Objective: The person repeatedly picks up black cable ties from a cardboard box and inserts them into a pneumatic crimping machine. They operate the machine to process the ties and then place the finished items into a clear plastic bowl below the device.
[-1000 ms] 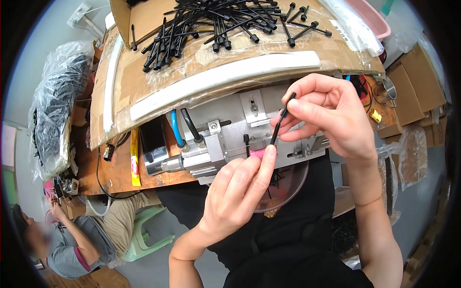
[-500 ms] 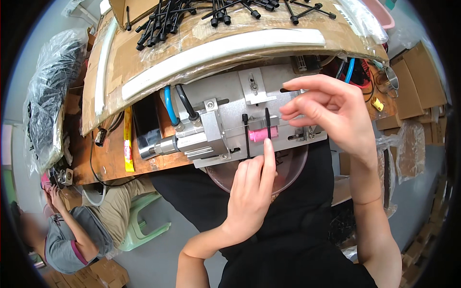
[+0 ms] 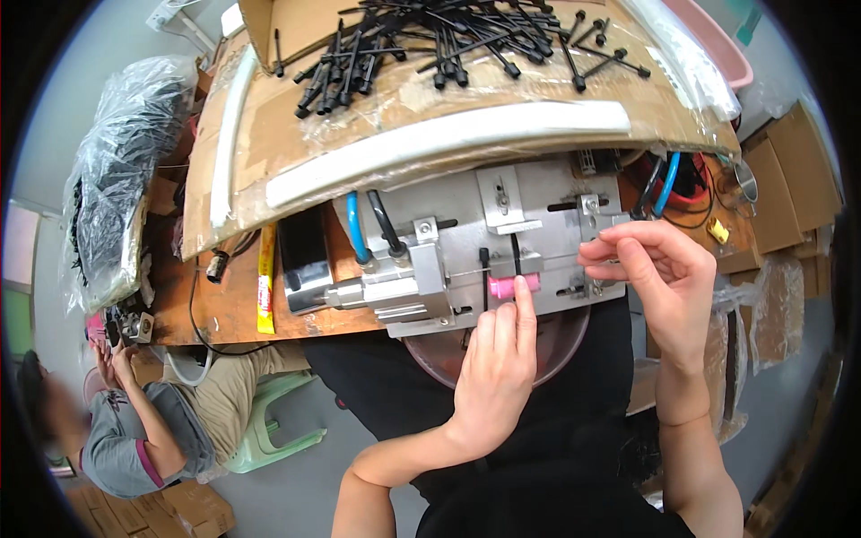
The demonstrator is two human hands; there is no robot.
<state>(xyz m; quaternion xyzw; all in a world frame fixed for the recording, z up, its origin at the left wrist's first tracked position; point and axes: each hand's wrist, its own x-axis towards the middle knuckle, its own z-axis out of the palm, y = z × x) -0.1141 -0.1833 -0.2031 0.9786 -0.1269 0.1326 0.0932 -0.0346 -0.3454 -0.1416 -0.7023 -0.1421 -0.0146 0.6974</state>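
My left hand reaches in from below, its index finger stretched out with the tip on a pink block and against a thin black rod that lies across it. The other fingers are loosely bent and grip nothing I can see. A second black rod with a thicker head lies just left of the block. Both are on a grey metal fixture. My right hand hovers above the fixture's right end, fingers bent and apart, with nothing visible in them.
A metal cylinder block with blue and black hoses sits on the fixture's left. Black rods lie heaped on a cardboard shelf above. A bowl is beneath the fixture's front edge. A person sits at far left.
The view has shifted, so the bench sits lower and further right. My right hand has moved away from the block to the right. My left index finger stays at the block.
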